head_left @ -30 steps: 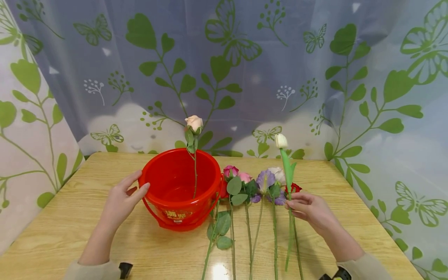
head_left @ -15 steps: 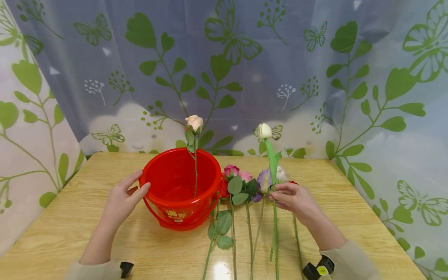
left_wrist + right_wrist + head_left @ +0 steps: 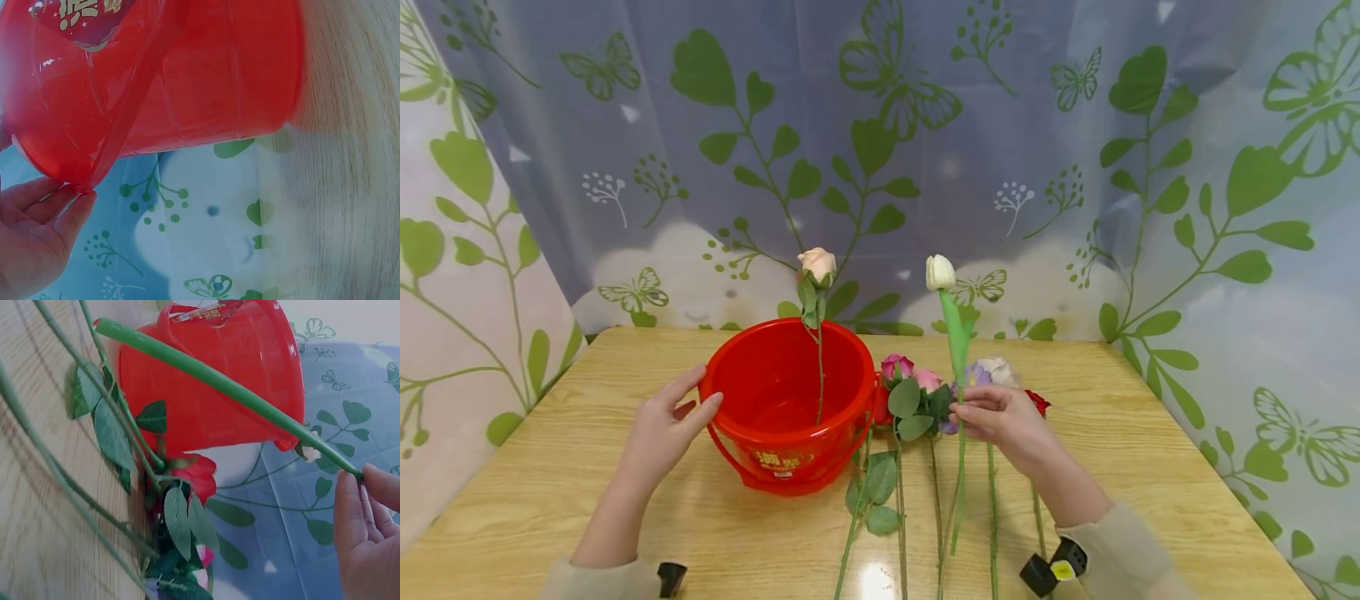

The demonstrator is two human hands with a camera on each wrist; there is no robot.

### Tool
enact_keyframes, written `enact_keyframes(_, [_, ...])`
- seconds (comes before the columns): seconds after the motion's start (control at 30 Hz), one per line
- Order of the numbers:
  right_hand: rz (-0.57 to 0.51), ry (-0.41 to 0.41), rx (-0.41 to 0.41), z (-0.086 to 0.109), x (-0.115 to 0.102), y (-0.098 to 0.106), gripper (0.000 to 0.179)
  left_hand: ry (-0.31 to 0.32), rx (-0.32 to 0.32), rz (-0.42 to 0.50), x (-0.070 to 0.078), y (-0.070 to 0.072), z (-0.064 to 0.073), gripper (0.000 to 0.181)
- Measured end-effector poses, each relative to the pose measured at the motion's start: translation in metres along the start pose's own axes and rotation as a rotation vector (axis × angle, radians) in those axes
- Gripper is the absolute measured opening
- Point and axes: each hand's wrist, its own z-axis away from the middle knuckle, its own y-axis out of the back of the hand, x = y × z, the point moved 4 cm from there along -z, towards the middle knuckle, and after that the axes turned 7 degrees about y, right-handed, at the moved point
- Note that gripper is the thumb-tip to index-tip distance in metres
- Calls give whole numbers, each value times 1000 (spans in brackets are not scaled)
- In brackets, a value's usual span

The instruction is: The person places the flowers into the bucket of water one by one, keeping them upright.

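A red bucket [image 3: 760, 375] with gold lettering stands upright on the wooden table. One pale pink rose [image 3: 817, 265] stands in it, its bloom high above the rim. My left hand [image 3: 658, 429] grips the bucket's left edge; the left wrist view has thumb and fingers [image 3: 78, 212] where the handle joins the rim. Between thumb and fingertips my right hand [image 3: 1003, 425] pinches the green stem of a white tulip [image 3: 940, 273], held nearly upright right of the bucket. In the right wrist view the lower stem [image 3: 219, 381] slants in front of the bucket, its cut end free.
Right of the bucket several flowers lie on the table [image 3: 647, 533], stems toward me: a magenta rose [image 3: 895, 365], a pink one [image 3: 927, 380], a purple flower [image 3: 976, 375], a white bloom [image 3: 998, 372] and a red rose [image 3: 1037, 402]. A patterned curtain [image 3: 880, 167] hangs behind.
My right hand has carried the white tulip leftward, toward the bucket, and slightly up above the lying flowers. The left hand, the bucket and the pale pink rose have stayed in place.
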Motion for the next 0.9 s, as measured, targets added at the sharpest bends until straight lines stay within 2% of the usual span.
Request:
enact_keyframes(0.3, [-2, -28, 9, -7, -1, -14, 33, -3, 4, -5, 0, 0, 1, 52])
enact_keyframes(0.53, [-42, -5, -15, -12, -4, -22, 17, -11, 17, -4, 0, 0, 0, 51])
enact_keyframes(0.9, [-91, 25, -28, -14, -12, -29, 11, -15, 13, 5, 0, 0, 0, 51])
